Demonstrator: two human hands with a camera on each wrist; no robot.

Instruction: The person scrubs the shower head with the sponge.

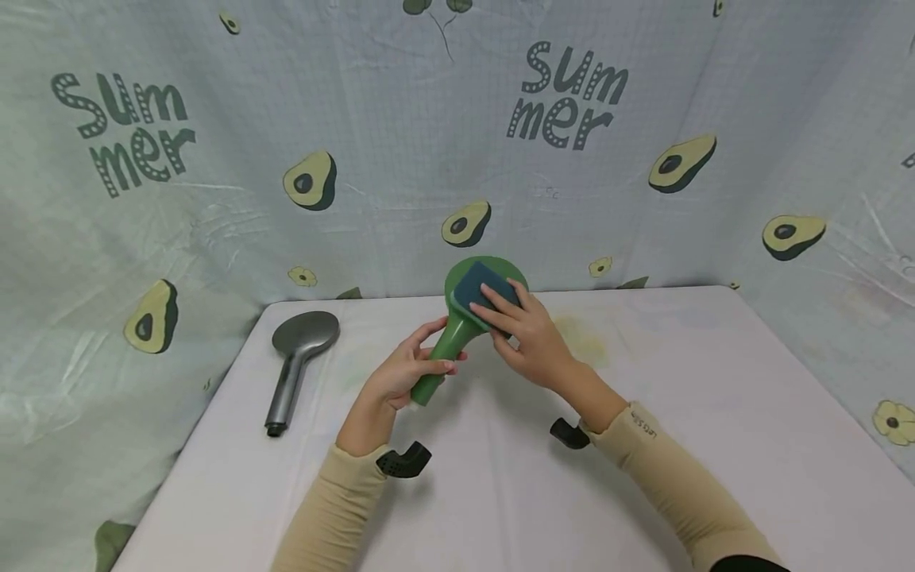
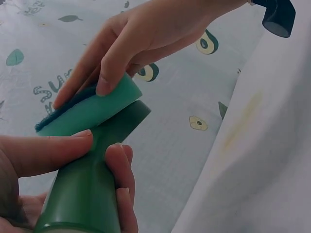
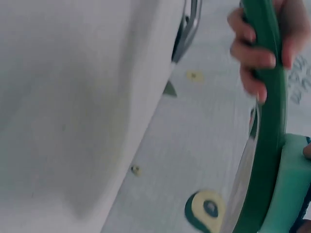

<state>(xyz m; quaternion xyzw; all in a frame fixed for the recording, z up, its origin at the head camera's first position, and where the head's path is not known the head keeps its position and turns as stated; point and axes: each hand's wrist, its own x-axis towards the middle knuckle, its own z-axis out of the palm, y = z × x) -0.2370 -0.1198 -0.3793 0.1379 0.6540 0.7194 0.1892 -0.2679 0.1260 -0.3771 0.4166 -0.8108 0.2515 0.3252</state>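
A green shower head [image 1: 446, 347] is held up above the table, its round head away from me and its handle slanting down to the left. My left hand [image 1: 403, 369] grips that handle, thumb on top and fingers wrapped below. A two-layer sponge [image 2: 92, 110], teal with a dark blue scouring side, lies against the round head. My right hand [image 1: 532, 334] holds the sponge, fingers spread over the dark side and thumb at its edge. In the right wrist view, the teal layer touches the green surface, and only fingertips of my right hand show.
A grey shower head [image 1: 306, 334] lies on the left part of the white-covered table [image 1: 500, 485], handle toward me. Behind the table's far edge hangs a pale curtain [image 1: 400, 103] printed with avocados and lettering. Black wrist cameras [image 1: 404, 461] sit under both sleeves.
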